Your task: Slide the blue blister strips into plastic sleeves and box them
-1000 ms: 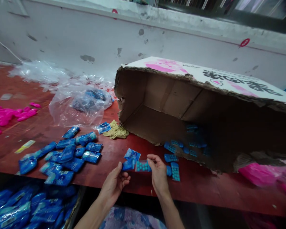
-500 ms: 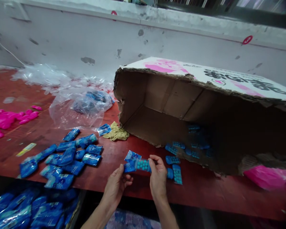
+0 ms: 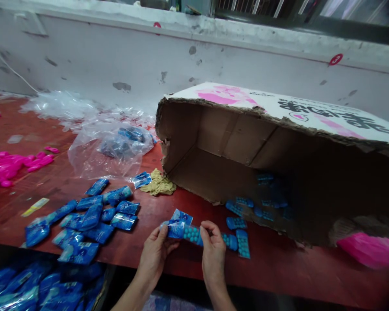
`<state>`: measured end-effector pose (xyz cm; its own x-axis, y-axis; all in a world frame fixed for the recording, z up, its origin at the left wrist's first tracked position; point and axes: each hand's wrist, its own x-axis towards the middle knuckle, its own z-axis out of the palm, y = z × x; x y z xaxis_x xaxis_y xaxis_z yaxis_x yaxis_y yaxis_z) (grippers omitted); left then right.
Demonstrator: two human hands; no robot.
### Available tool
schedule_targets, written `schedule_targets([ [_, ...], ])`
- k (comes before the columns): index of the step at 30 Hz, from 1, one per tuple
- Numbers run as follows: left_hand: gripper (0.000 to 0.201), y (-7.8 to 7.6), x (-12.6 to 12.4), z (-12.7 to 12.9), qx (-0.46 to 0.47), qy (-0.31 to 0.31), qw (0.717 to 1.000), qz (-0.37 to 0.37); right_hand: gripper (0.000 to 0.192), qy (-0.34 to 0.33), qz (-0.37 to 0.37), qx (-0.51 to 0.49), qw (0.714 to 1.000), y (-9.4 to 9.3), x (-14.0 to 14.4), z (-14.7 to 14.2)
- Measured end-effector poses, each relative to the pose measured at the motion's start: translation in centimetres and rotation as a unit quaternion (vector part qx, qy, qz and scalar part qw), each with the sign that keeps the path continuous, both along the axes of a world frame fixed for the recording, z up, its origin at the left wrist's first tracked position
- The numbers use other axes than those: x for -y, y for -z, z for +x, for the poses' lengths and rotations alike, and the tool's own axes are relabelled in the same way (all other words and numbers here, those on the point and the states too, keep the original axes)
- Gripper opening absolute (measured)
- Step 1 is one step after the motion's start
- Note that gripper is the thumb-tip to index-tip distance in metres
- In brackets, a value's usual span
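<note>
Far left: scattered pink plastic pieces [image 3: 9, 162], then a heap of sealed blue foil packets [image 3: 87, 216] on the red-brown wooden table [image 3: 278, 268]. Centre: left hand [image 3: 154, 255] pinching a small blue packet [image 3: 176, 230], right hand [image 3: 213, 252] pinching a teal blister strip [image 3: 192, 234] partly inside it, above the table's front edge. Right: torn cardboard box [image 3: 246, 147] lying on its side, teal strips inside.

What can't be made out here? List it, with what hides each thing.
Head view only:
- Far right inside of the cardboard box: lost in shadow; how many blue pieces lie there can't be counted.
- Print on the blue sachet between left hand and right hand: too small.
- Clear plastic bag: contents blurred by film.
- Bin of packets at lower left: cut by the edge.
</note>
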<state>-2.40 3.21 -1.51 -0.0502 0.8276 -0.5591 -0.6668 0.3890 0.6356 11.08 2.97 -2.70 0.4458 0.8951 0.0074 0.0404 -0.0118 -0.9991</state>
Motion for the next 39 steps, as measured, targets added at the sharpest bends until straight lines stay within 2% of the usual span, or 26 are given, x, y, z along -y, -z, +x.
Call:
schedule_targets([
  [6,0.035,-0.3,0.1,0.1,-0.007,0.015,1.000,-0.003,0.016,-0.004,-0.004,-0.012,1.000,-0.1,-0.1,0.3],
  [12,0.034,-0.2,0.2,0.6,-0.074,0.007,0.997,0.038,0.011,-0.012,0.007,-0.006,1.000,-0.6,0.3,-0.6],
  [16,0.037,-0.6,0.3,1.4,0.016,-0.005,1.000,0.018,0.009,-0.026,0.060,0.066,0.996,-0.6,0.8,-2.0],
  [19,0.036,-1.0,0.4,1.5,0.052,0.000,0.999,-0.007,0.010,-0.025,0.070,0.092,0.993,-0.5,1.0,-2.6],
  [21,0.031,-1.1,0.2,1.3,0.057,0.001,0.998,-0.018,0.008,-0.047,0.062,0.068,0.995,-0.7,1.1,-2.5],
  [23,0.024,-1.3,0.0,0.8,0.066,0.012,0.997,-0.023,0.007,-0.105,0.045,0.009,0.993,-1.0,1.1,-2.1],
  [27,0.011,-1.5,-0.4,-0.2,0.083,0.028,0.995,-0.054,0.021,-0.217,0.005,-0.129,0.968,-1.4,1.3,-1.2],
  [30,0.004,-1.6,-0.3,-0.1,0.085,0.024,0.993,-0.080,0.025,-0.232,-0.024,-0.168,0.958,-0.8,1.6,-1.2],
  [32,0.003,-1.5,0.0,0.2,0.086,0.030,0.993,-0.074,0.027,-0.213,-0.030,-0.140,0.967,-0.2,1.8,-1.5],
  [36,0.013,-1.6,0.4,0.3,0.088,0.103,0.991,-0.020,0.037,-0.173,-0.032,-0.090,0.980,0.4,1.9,-1.6],
  [39,0.018,-1.6,0.5,-0.4,0.099,0.180,0.978,0.024,0.050,-0.221,-0.058,-0.101,0.968,-0.5,1.5,-0.7],
])
